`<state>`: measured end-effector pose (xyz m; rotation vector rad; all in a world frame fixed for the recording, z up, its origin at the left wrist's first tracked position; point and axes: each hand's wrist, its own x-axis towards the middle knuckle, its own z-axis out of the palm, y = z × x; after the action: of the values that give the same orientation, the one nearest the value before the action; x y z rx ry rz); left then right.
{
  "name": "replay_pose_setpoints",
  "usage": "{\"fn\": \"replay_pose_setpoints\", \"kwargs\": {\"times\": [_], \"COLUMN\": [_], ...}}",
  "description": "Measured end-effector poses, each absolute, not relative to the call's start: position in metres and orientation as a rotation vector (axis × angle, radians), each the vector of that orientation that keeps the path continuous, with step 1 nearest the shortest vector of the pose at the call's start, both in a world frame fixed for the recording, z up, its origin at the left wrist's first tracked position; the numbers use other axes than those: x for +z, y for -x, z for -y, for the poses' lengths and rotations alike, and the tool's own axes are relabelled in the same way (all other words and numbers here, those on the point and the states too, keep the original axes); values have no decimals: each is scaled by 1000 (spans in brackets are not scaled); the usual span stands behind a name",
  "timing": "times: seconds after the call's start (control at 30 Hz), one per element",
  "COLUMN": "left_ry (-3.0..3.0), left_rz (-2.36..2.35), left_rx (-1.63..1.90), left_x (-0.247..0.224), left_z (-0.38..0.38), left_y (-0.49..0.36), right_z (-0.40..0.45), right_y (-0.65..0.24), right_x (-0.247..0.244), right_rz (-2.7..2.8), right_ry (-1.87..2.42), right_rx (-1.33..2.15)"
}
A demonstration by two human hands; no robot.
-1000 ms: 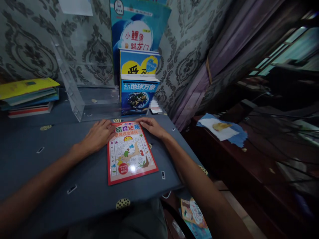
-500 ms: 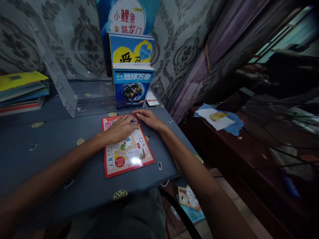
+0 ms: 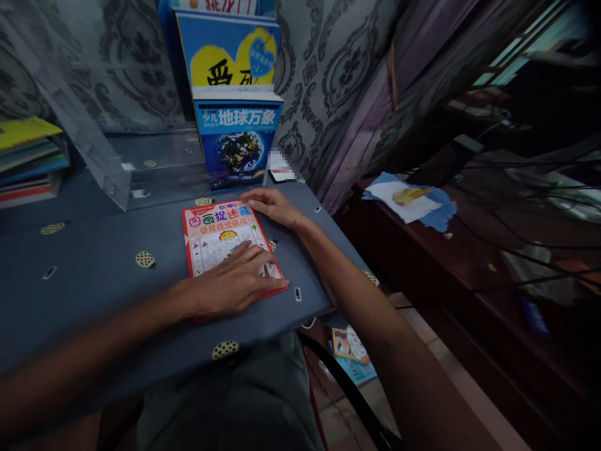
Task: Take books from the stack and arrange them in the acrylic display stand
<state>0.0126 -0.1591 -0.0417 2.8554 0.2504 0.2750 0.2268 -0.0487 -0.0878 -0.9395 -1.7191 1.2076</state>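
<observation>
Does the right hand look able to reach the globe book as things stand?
Probably yes: the right hand is at the far corner of the red book, close in front of the globe book, with no other book between them.

The thin book (image 3: 220, 235) looks like smooth paper with a glossy cover; the rack (image 3: 101, 150) is clear, shiny plastic — the curtain (image 3: 361, 103), soft matt cloth.

Three book covers (image 3: 239, 150) face front at upper center; one red-bordered book (image 3: 211, 241) and two hands (image 3: 230, 282) share the center.
</observation>
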Motion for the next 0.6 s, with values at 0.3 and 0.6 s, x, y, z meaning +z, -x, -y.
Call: {"fn": "replay_pose_setpoints", "kwargs": {"times": [0.3,0.6], "left_ry": [-2803,-2835], "left_rz": [-198,-632], "left_rx": [228,404], "left_x": [-42,-63], "left_z": [153,124], "left_y": [14,25], "right_z": [49,69], "right_y": [-224,-213], "right_x": [-91,-69], "right_rz": [1823,2187], "right_ry": [924,1193], "right_rx": [1114,528]}}
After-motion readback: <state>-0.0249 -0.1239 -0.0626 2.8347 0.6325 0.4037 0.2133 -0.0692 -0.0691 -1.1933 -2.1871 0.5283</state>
